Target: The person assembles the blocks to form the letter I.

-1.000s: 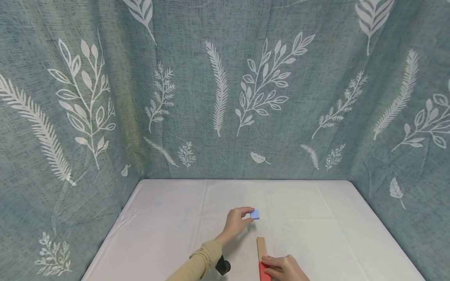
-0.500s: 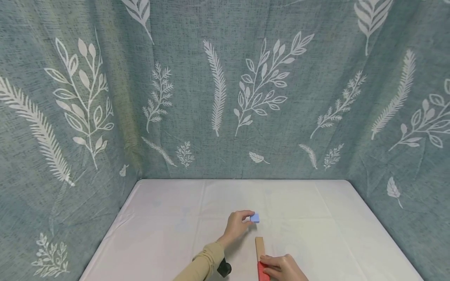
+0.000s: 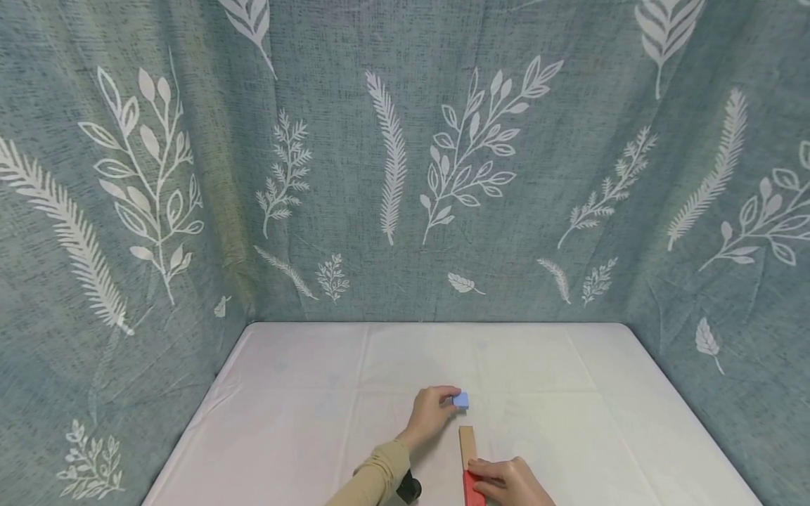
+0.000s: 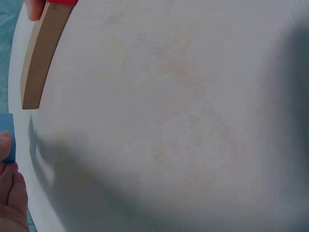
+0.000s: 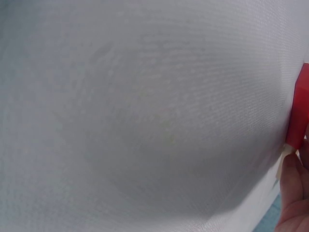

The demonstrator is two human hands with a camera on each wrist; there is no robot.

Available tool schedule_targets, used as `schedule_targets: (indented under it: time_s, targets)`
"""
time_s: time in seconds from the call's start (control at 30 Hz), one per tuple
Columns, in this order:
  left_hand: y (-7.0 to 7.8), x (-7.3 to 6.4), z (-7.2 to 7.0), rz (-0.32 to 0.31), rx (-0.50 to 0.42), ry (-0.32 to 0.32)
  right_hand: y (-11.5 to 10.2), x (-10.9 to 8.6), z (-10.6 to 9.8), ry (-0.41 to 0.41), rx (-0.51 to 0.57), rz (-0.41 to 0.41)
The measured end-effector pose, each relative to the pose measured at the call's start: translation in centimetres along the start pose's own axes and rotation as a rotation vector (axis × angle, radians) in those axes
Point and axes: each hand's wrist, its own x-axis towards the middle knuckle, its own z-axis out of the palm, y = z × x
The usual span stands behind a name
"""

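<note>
Between thumb and fingertips, my left hand pinches a small light blue block. The block is just beyond the far end of a plain wooden block, with a gap between them in the left wrist view. A red block continues the wooden one toward me, end to end in a row. My right hand holds the row from its right side where the two colours meet. In the right wrist view, the thumb and fingers sit at the end of the red block. The near end of the red block is cut off by the head view's edge.
A white cloth covers the table. Blue-green curtains with white leaf prints stand behind it and along both sides. A black device shows beneath my left sleeve.
My left hand has brought the blue block toward me, closer to the far end of the wooden block. My right hand and the row have stayed almost in place.
</note>
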Motion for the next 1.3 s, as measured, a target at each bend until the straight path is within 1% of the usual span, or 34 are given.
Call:
schedule_targets:
  time_s: [0.2, 0.43, 0.67, 0.9, 1.03, 1.23, 1.3]
  targets:
    - [-0.09, -0.11, 0.38, -0.001, 0.022, -0.006, -0.13, 0.09, -0.11, -0.012, 0.004, 0.039]
    - [0.11, -0.22, 0.64, 0.005, 0.050, -0.007, 0.04, 0.11, -0.12, -0.013, -0.022, 0.032]
    - [0.10, -0.42, 0.85, 0.029, 0.070, 0.003, 0.17, 0.08, -0.07, -0.008, -0.009, 0.023]
    - [-0.06, -0.44, 1.03, 0.032, 0.066, 0.012, -0.10, 0.14, -0.17, -0.020, 0.011, 0.055]
    - [-0.09, -0.52, 1.06, 0.023, 0.058, -0.001, -0.13, 0.19, -0.26, -0.021, 0.010, 0.049]
    - [-0.11, -0.70, 1.03, 0.038, 0.059, -0.009, 0.09, 0.14, -0.26, -0.016, -0.014, 0.023]
    - [-0.16, -0.68, 1.06, 0.033, 0.063, -0.012, 0.15, 0.09, -0.25, -0.011, -0.015, 0.011]
